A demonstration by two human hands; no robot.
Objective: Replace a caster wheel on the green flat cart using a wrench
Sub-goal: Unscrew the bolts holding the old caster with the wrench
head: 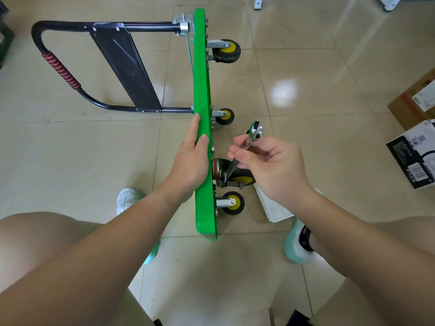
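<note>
The green flat cart (202,90) stands on its side edge on the floor, its black folding handle (58,67) stretched out to the left and its wheels facing right. My left hand (191,158) grips the cart's upper edge, thumb over the top. My right hand (270,165) pinches a silver wrench (247,147) by its shaft. The wrench's lower end sits at the base of a black and yellow caster wheel (237,176) near the deck. Three more caster wheels show along the underside (227,51), (224,116), (233,203).
A white tray (275,208) lies on the tiled floor right of the cart, beside my right foot (297,248). Cardboard and black boxes (414,151) stand at the right edge. My knees and left foot (128,200) frame the cart's near end.
</note>
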